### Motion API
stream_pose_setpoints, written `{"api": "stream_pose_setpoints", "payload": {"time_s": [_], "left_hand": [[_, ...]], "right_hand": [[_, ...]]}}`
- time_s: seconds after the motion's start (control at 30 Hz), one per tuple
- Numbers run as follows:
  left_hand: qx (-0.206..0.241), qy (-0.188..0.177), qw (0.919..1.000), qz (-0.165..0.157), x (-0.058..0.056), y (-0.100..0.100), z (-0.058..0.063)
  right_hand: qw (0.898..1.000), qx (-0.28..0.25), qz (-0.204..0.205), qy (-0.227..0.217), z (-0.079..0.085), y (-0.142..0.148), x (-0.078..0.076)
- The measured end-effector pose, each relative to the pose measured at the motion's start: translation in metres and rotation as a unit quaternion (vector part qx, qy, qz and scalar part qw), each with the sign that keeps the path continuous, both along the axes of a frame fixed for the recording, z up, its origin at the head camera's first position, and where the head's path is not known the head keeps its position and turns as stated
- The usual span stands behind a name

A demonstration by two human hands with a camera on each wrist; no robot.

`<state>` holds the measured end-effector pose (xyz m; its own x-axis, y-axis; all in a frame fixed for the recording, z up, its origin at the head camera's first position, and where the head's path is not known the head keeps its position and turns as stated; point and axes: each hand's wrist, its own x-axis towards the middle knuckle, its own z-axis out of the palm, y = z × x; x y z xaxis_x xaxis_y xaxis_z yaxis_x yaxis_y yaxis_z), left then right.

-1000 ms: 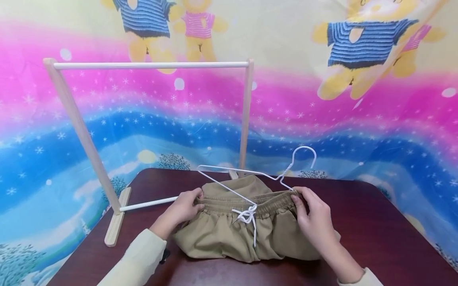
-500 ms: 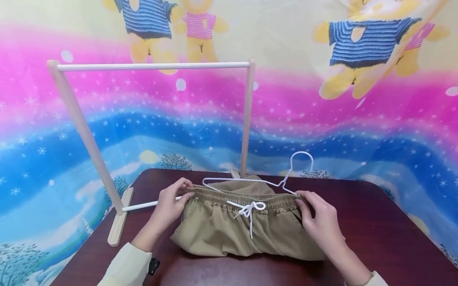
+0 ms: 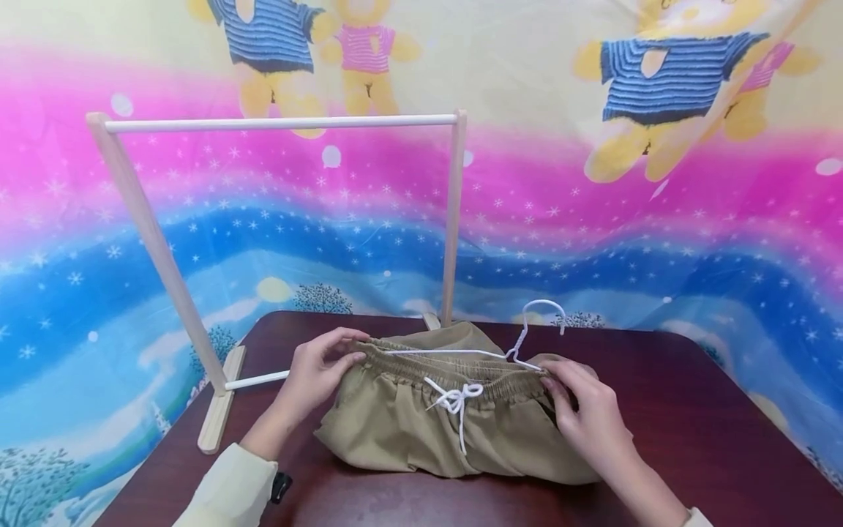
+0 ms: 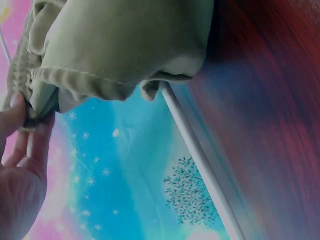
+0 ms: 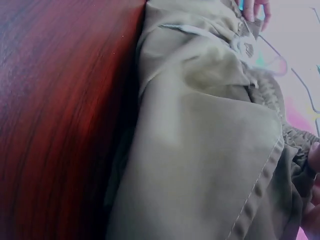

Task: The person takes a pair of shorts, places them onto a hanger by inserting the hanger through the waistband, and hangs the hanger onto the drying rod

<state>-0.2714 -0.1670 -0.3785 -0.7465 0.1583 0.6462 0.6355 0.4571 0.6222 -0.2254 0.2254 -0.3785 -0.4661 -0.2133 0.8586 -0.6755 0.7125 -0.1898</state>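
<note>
Khaki drawstring pants lie bunched, their elastic waistband facing up and a white cord bow at the front. My left hand pinches the left end of the waistband between thumb and fingers, as the left wrist view also shows. At the right end, my right hand pinches the waistband right beside the right shoulder of a white wire hanger. The hanger's left arm dips into the waist opening; its lower part is hidden by the cloth. Its hook stands above the band, leaning right.
Behind and left stands a wooden rack with a white top rail, a low white bar and a wooden foot. Everything is on a dark red-brown table. A printed curtain hangs behind the table.
The hanger has come down, its left end passing from above the waistband to inside it. My left hand has shifted left, drawing the waistband wider. My right hand has lowered slightly.
</note>
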Motion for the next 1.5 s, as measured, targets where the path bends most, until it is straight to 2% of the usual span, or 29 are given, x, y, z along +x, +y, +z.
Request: {"api": "stream_pose_setpoints", "payload": {"time_s": [0.17, 0.33, 0.43, 0.57, 0.73, 0.9, 1.03, 1.23, 1.5], "left_hand": [[-0.015, 0.030, 0.9950, -0.095, 0.007, 0.013, 0.003], [-0.058, 0.042, 0.9889, -0.130, 0.013, 0.036, 0.009], [-0.085, 0.051, 0.9888, -0.112, 0.016, 0.047, 0.011], [-0.120, 0.090, 0.9863, -0.068, 0.021, 0.053, 0.011], [-0.137, 0.115, 0.9834, -0.027, 0.026, 0.056, 0.012], [-0.137, 0.136, 0.9811, 0.009, 0.027, 0.049, 0.014], [-0.131, 0.138, 0.9813, 0.030, 0.026, 0.039, 0.012], [-0.111, 0.144, 0.9821, 0.047, 0.024, 0.025, 0.007], [-0.107, 0.132, 0.9826, 0.075, 0.027, 0.017, 0.005]], "right_hand": [[0.999, 0.016, 0.031, 0.001, -0.003, -0.005, -0.001], [0.998, 0.015, 0.053, -0.016, -0.003, -0.015, 0.003], [0.999, 0.006, 0.048, -0.021, -0.002, -0.018, 0.003], [0.999, 0.006, 0.045, -0.018, -0.003, -0.020, 0.003], [0.999, 0.013, 0.044, -0.016, -0.004, -0.015, 0.003], [0.999, 0.024, 0.032, -0.007, -0.003, -0.007, 0.002], [1.000, 0.029, 0.010, -0.003, -0.003, 0.001, 0.004], [0.999, 0.028, -0.019, -0.021, -0.005, 0.009, 0.006], [0.998, 0.032, -0.031, -0.032, -0.006, 0.016, 0.005]]}}
